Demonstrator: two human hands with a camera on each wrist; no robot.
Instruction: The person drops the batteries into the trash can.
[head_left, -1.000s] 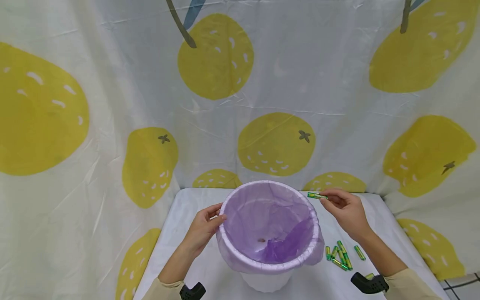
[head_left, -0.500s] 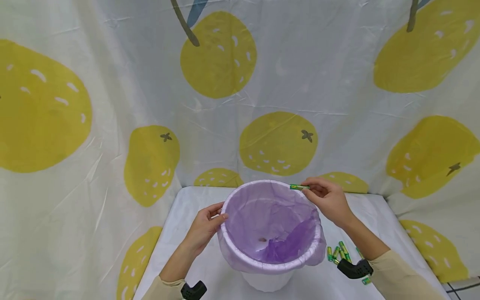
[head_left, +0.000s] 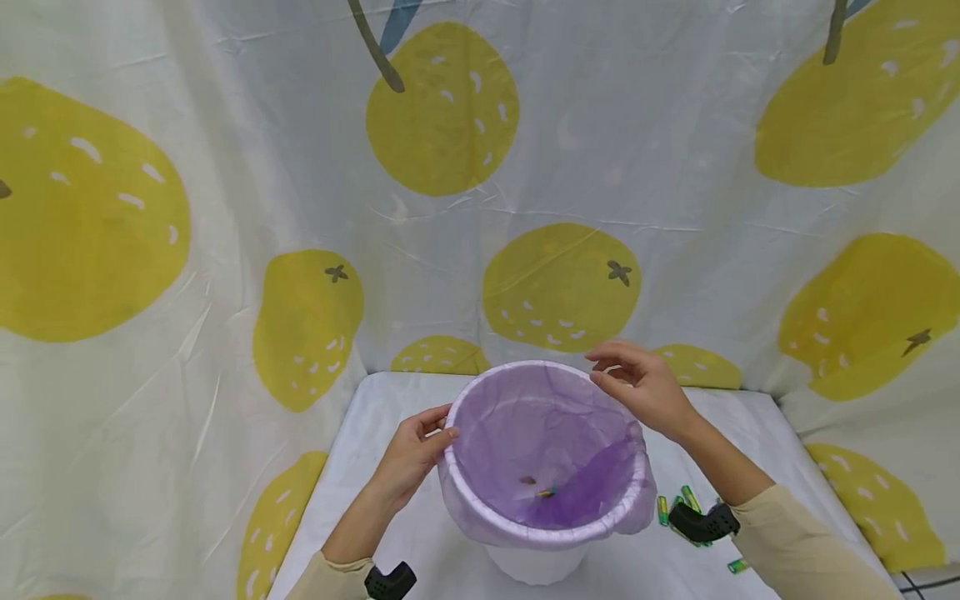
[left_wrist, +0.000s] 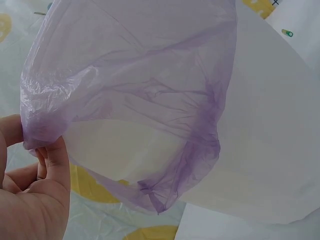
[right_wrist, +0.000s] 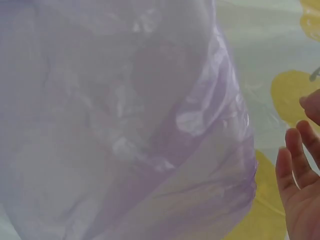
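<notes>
A white trash can [head_left: 536,563] lined with a purple plastic bag [head_left: 510,433] stands upright on the table. At its left rim my left hand [head_left: 411,454] grips the edge, thumb over the bag and fingers outside; the left wrist view shows the hand [left_wrist: 37,187] pinching the folded-over liner. Just above the far right rim is my right hand [head_left: 645,390], fingers loosely bent and holding nothing. Within the can, a green-and-yellow battery [head_left: 547,492] lies on the bag near the bottom. The right wrist view has the right hand [right_wrist: 305,185] beside the liner's outside.
Several green batteries [head_left: 662,510] lie on the white-covered table [head_left: 397,533] right of the can, partly hidden by the right wrist camera [head_left: 703,523]. One battery [head_left: 738,566] lies nearer the front. A curtain [head_left: 562,150] with yellow fruit prints hangs behind and at the sides.
My right hand has moved left to the can's rim with a battery and let it go; that battery is now inside the can. The left hand has kept its grip on the rim.
</notes>
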